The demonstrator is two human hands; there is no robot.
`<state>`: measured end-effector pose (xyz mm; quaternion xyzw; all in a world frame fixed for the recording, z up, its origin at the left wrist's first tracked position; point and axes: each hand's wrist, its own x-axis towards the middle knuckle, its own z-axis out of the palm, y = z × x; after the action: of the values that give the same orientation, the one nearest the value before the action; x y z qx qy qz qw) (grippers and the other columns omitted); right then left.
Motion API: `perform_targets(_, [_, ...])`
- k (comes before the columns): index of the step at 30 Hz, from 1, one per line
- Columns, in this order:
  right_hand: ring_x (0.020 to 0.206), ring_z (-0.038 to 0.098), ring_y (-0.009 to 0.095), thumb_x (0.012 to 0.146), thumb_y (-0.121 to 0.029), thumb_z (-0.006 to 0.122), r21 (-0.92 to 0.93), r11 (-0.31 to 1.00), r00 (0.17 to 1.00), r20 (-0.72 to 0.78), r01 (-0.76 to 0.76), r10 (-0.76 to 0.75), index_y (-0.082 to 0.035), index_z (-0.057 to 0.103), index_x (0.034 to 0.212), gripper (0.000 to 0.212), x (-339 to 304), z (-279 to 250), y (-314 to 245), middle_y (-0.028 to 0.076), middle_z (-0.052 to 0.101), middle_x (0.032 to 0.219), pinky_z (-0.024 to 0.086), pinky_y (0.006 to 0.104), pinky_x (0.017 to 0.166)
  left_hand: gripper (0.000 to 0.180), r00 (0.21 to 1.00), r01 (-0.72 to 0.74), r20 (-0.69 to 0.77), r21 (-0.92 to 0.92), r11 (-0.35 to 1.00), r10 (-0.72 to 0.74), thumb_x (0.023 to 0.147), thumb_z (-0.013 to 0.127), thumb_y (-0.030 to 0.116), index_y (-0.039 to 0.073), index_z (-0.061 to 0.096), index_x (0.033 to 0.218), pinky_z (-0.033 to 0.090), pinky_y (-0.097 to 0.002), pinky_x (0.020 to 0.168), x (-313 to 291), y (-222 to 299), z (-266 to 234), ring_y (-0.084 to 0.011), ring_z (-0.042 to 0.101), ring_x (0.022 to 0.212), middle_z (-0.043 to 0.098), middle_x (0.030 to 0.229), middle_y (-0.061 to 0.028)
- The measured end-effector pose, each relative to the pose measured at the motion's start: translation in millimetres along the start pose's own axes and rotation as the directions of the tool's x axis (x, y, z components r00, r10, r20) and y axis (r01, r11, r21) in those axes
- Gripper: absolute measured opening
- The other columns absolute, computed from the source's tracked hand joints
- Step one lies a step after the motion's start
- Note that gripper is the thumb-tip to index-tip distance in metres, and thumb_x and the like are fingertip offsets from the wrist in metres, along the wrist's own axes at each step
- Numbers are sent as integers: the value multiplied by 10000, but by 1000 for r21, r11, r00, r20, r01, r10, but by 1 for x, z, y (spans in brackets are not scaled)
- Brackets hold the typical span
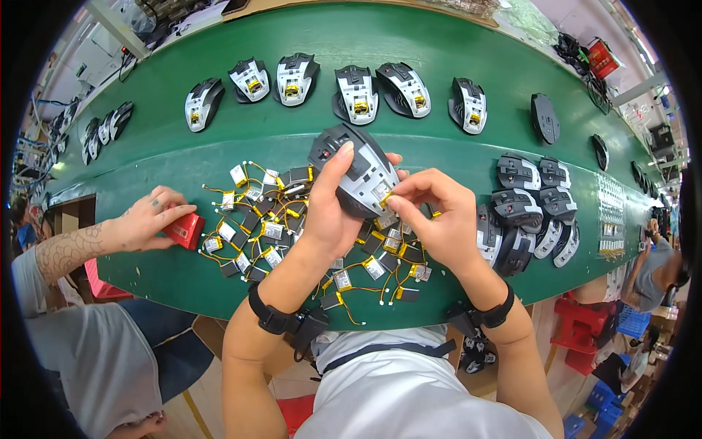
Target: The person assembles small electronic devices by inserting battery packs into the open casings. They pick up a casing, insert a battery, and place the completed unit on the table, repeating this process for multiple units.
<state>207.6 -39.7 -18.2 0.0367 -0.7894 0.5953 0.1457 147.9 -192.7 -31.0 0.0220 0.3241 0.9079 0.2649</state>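
My left hand (327, 212) grips a black and grey computer mouse (360, 167), tilted, with its top cover off. My right hand (443, 216) is closed in a pinch at the mouse's near end, thumb and forefinger on a small yellow-edged battery (382, 192) in the recess there. The fingertips partly hide how far the battery sits inside. Below and to the left of both hands lies a spread of small flat batteries (272, 230) with thin wires and white plugs.
Several opened mice stand in a row along the far green bench (241, 157), including one mouse (296, 79). More mice (518, 208) are stacked at right, beside a metallic tray (611, 216). At left, a co-worker's hand (155, 217) touches a red box (184, 230).
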Motion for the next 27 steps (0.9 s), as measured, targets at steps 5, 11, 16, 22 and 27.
perform_targets(5, [653, 661, 154, 744, -20, 788, -161, 951, 961, 129, 264, -245, -16, 677, 842, 148, 10, -9, -10, 82, 671, 802, 535, 261, 606, 456, 998, 32, 61, -46, 998, -30, 985, 428, 445, 56, 581, 1166, 541, -445, 881, 2, 6, -4, -325, 669, 989, 645, 1135, -225])
perform_targets(11, [594, 629, 131, 723, -24, 807, -145, 964, 973, 90, 222, -211, -26, 670, 815, 165, 6, -10, -8, 61, 660, 762, 539, 269, 616, 474, 991, 125, 38, 59, 990, -128, 996, 406, 452, 36, 582, 1139, 558, -390, 842, 0, 6, 1, -266, 686, 924, 679, 1036, -180])
perform_targets(16, [612, 645, 133, 734, -31, 802, -119, 965, 972, 69, 233, -227, -27, 665, 827, 166, 5, -4, -4, 61, 660, 774, 556, 264, 673, 483, 997, 71, 11, 38, 997, -72, 998, 395, 468, 40, 580, 1124, 575, -375, 795, 0, 4, 0, -261, 692, 890, 680, 1014, -193])
perform_targets(22, [800, 681, 223, 739, -64, 775, -313, 849, 901, 236, 426, -365, -56, 673, 916, 205, 8, -17, -12, 64, 672, 889, 555, 331, 703, 506, 990, 133, 50, -102, 986, -128, 981, 424, 525, 64, 590, 1106, 585, -424, 772, 6, 14, -5, -310, 692, 906, 675, 1030, -194])
perform_targets(27, [794, 663, 237, 718, -78, 775, -398, 762, 859, 202, 511, -471, -81, 674, 891, 201, 11, -16, -3, 54, 654, 890, 548, 335, 679, 568, 993, 102, 69, -32, 994, -100, 989, 358, 554, 53, 574, 1148, 575, -430, 813, 7, 19, -6, -323, 684, 950, 665, 1066, -214])
